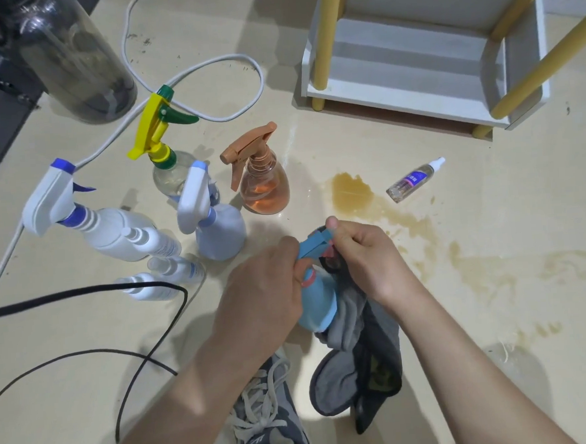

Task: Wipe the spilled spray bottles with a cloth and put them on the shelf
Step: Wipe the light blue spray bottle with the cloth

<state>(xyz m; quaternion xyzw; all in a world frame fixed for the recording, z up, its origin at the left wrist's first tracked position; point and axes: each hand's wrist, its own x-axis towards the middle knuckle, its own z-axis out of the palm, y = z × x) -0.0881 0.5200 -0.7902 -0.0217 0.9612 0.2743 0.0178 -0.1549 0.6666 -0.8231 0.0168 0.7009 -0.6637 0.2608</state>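
Both your hands are busy with the blue spray bottle (315, 306), held low over the floor. Your left hand (265, 292) curls round its neck, and your right hand (366, 262) presses the grey cloth (361, 355) against the trigger head, fingers curled, with the rest of the cloth hanging down. A small bottle (416, 180) lies beside the brown spill (351, 190) — the shelf (413, 87) stands beyond.

Floor (488, 182): smooth, glossy beige, wet amber film (351, 190) centre-right. Orange bottle (263, 186): clear tinted plastic, shiny. Blue bottle (315, 306) at centre: opaque plastic, matt-ish. Cloth (352, 321): grey soft fabric, fuzzy, matt. Shelf (412, 60) upper right: white matt panels, smooth yellow posts (324, 31). Jug (69, 57) upper left: smoky clear plastic.
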